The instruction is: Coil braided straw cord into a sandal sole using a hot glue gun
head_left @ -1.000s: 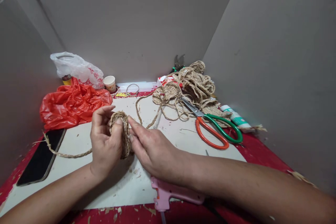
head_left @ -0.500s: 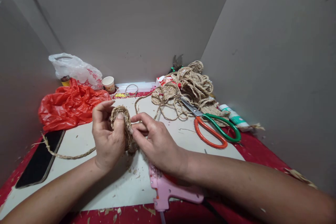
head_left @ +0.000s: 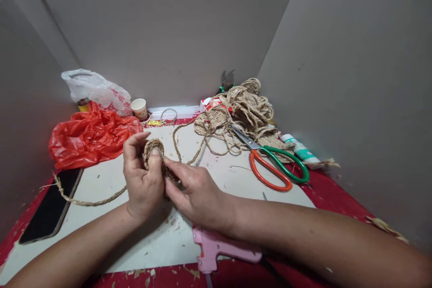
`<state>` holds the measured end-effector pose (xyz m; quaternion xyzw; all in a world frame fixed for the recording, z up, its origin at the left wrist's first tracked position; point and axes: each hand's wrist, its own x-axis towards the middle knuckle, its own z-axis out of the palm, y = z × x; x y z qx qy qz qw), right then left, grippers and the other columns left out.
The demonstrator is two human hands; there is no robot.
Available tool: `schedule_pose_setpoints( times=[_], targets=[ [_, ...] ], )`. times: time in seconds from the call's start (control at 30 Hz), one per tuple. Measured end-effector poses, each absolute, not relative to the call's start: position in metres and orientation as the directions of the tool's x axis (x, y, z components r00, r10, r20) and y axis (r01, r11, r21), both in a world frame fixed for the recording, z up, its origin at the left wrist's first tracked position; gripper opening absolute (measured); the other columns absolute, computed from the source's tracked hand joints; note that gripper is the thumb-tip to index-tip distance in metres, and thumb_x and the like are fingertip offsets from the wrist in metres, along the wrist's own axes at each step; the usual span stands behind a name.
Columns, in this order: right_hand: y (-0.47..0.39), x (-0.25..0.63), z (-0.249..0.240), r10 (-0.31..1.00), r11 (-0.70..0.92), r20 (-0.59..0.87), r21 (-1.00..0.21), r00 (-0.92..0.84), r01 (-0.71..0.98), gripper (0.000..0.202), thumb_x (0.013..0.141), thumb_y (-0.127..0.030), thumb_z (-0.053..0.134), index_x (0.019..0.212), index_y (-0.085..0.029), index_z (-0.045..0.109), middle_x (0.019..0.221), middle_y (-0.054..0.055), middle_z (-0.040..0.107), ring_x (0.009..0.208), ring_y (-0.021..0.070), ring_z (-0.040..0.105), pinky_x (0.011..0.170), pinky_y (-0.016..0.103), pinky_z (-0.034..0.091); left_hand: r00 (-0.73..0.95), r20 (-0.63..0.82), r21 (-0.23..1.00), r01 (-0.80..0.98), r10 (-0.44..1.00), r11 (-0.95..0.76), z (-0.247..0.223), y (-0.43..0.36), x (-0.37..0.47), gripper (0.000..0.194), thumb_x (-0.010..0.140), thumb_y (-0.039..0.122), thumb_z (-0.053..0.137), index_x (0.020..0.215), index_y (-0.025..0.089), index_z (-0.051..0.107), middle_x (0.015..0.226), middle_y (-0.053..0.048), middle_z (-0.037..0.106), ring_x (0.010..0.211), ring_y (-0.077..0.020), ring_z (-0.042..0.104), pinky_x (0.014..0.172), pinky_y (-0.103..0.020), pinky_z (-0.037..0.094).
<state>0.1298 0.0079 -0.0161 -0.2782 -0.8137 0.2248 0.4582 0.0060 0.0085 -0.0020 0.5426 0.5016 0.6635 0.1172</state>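
We've got our left hand (head_left: 143, 182) and right hand (head_left: 199, 191) clamped together on the rope coil (head_left: 148, 148), left of centre over the table (head_left: 337, 200), apparently pressing its edge, which seems to call for even thumb pressure next.

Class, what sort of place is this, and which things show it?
Probably a handicraft workspace: a pink glue gun, large scissors with orange and green handles, and a heap of braided cord are all within view.
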Motion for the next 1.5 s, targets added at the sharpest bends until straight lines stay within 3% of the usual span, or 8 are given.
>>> schedule_pose_setpoints(
  times=[0.23,0.43,0.67,0.9,0.97,1.1,1.3,1.5],
  targets=[
    [0.010,0.127,-0.015,0.785,0.567,0.525,-0.823,-0.329,0.041,0.030,0.083,-0.011,0.056,0.111,-0.014,0.067,0.093,0.005,0.074,0.079,0.0147,0.069,0.077,0.028,0.056,-0.392,0.515,0.857,0.251,0.762,-0.450,0.005,0.008,0.006,0.027,0.084,0.021,0.059,0.110,0.022,0.053,0.106,-0.004,0.058,0.095,-0.0175,0.057,0.085,-0.029,0.046],
    [0.017,0.134,-0.016,0.904,0.356,0.367,-0.930,-0.220,-0.088,0.031,0.078,-0.020,0.064,0.108,-0.013,0.070,0.085,0.006,0.074,0.071,0.0143,0.068,0.069,0.030,0.059,-0.201,0.340,0.940,0.062,0.919,-0.334,0.021,0.005,-0.014,0.040,0.083,0.030,0.064,0.121,0.025,0.054,0.085,0.000,0.062,0.076,-0.0145,0.060,0.072,-0.026,0.049],
    [0.017,0.153,-0.003,0.949,0.223,0.253,-0.961,-0.191,-0.166,0.030,0.071,-0.023,0.074,0.099,-0.015,0.073,0.083,0.005,0.075,0.071,0.0129,0.068,0.069,0.028,0.059,-0.224,0.382,0.921,0.173,0.897,-0.349,0.040,0.005,-0.039,0.038,0.086,0.043,0.060,0.116,0.021,0.057,0.091,-0.006,0.072,0.070,-0.0173,0.069,0.070,-0.031,0.054],
    [0.002,0.165,0.007,0.933,0.296,0.323,-0.939,-0.159,-0.175,0.026,0.071,-0.019,0.074,0.097,-0.021,0.075,0.085,0.004,0.077,0.070,0.0111,0.070,0.067,0.022,0.060,-0.372,0.432,0.902,0.194,0.821,-0.387,0.043,0.022,-0.060,0.031,0.084,0.039,0.063,0.109,0.022,0.060,0.066,0.000,0.068,0.060,-0.0154,0.065,0.062,-0.028,0.054],
    [0.001,0.167,0.006,0.918,0.343,0.364,-0.928,-0.156,-0.146,0.026,0.072,-0.020,0.073,0.098,-0.021,0.074,0.085,0.004,0.077,0.069,0.0120,0.070,0.066,0.023,0.061,-0.348,0.419,0.908,0.175,0.839,-0.381,0.042,0.021,-0.060,0.033,0.080,0.035,0.069,0.110,0.022,0.061,0.064,0.002,0.066,0.059,-0.0129,0.062,0.062,-0.024,0.052],
    [0.000,0.169,0.002,0.868,0.477,0.472,-0.879,-0.158,-0.004,0.028,0.076,-0.019,0.069,0.103,-0.016,0.073,0.086,0.007,0.077,0.067,0.0143,0.071,0.064,0.027,0.062,-0.265,0.326,0.943,0.031,0.908,-0.330,0.039,0.010,-0.049,0.037,0.075,0.030,0.076,0.109,0.023,0.063,0.090,-0.001,0.070,0.073,-0.0120,0.061,0.067,-0.023,0.051],
    [-0.004,0.169,-0.004,0.751,0.652,0.620,-0.750,-0.226,0.110,0.029,0.081,-0.015,0.063,0.108,-0.010,0.071,0.094,0.011,0.077,0.077,0.0166,0.073,0.072,0.029,0.062,-0.130,0.183,0.981,-0.035,0.975,-0.188,0.028,-0.010,-0.036,0.022,0.082,0.039,0.068,0.080,0.017,0.069,0.070,-0.001,0.063,0.063,-0.0114,0.057,0.062,-0.023,0.049],
    [-0.003,0.168,-0.005,0.666,0.740,0.691,-0.659,-0.282,0.132,0.029,0.082,-0.009,0.060,0.109,-0.005,0.069,0.097,0.013,0.076,0.086,0.0167,0.073,0.078,0.028,0.060,-0.118,0.151,0.988,-0.011,0.981,-0.154,0.027,-0.014,-0.035,0.016,0.078,0.034,0.073,0.076,0.019,0.068,0.069,0.001,0.064,0.063,-0.0111,0.058,0.064,-0.023,0.049]
  ],
)
